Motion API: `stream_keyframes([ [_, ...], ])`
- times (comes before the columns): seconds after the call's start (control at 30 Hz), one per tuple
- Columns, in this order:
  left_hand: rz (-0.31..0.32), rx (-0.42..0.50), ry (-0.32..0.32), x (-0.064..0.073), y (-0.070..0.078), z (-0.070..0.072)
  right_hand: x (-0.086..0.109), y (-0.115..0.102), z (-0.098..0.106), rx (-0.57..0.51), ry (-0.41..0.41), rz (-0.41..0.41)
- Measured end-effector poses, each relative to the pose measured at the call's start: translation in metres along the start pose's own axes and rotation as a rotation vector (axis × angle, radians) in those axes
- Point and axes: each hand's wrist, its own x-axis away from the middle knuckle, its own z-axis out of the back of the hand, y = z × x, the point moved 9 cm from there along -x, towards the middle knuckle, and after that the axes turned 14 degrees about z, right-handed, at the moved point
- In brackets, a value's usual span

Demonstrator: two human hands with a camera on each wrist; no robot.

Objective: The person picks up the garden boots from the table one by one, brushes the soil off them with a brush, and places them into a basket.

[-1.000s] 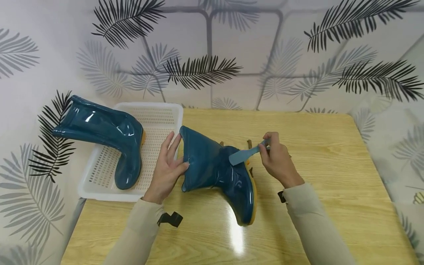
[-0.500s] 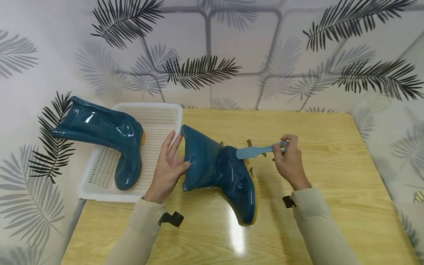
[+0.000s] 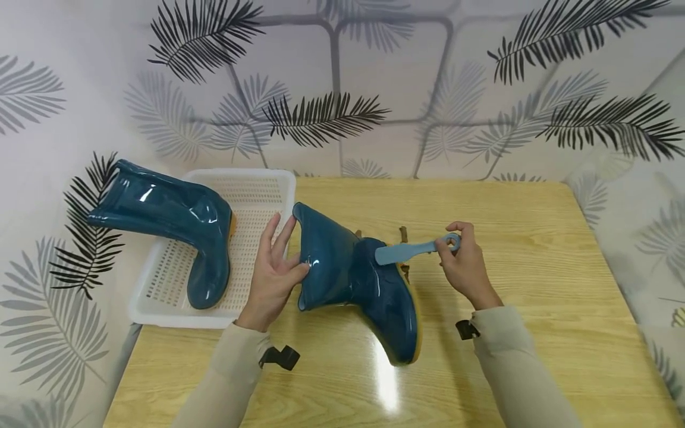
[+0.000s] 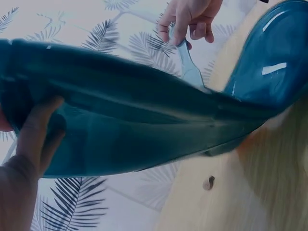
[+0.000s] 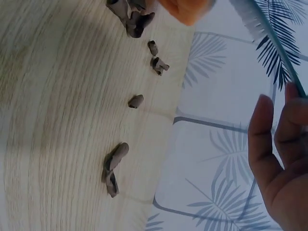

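A glossy dark blue rain boot (image 3: 329,258) with a yellow-orange sole (image 3: 417,324) lies sideways in the middle of the head view, toe toward the person. My left hand (image 3: 270,282) holds it by the top of its shaft, thumb on the outside. In my right hand (image 3: 465,264) is a light blue brush (image 3: 404,252), pinched at its ringed handle end. The brush head overlaps the boot's ankle near the heel. White bristles (image 5: 248,21) show in the right wrist view. From the left wrist, the boot's shaft (image 4: 144,110) hides most of the brush head.
A second blue rain boot (image 3: 206,232) rests across a white perforated basket (image 3: 214,321) at left, its shaft over the far-left rim. Several brown curled pieces (image 5: 115,156) lie on the wooden table (image 3: 535,267) behind the held boot. A leaf-patterned cloth (image 3: 374,71) hangs behind.
My right hand first drew the brush to the right toward the heel edge, then brought it slightly back left over the ankle. My left hand and the boot have barely shifted.
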Motion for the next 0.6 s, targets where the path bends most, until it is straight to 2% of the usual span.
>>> stream_keyframes([
  [0.13, -0.065, 0.048, -0.053, 0.0, 0.009, -0.01, 0.001, 0.002, 0.01, 0.037, 0.072, -0.023],
  [0.37, -0.147, 0.108, -0.143, 0.003, 0.028, -0.03, 0.004, 0.005, 0.013, 0.014, 0.05, -0.029],
  [0.47, -0.161, 0.109, -0.156, 0.006, 0.034, -0.034, 0.005, 0.005, 0.014, 0.018, 0.049, -0.022],
  [0.6, -0.189, 0.106, -0.153, 0.008, 0.047, -0.031, 0.007, 0.006, 0.016, 0.023, 0.047, -0.024],
])
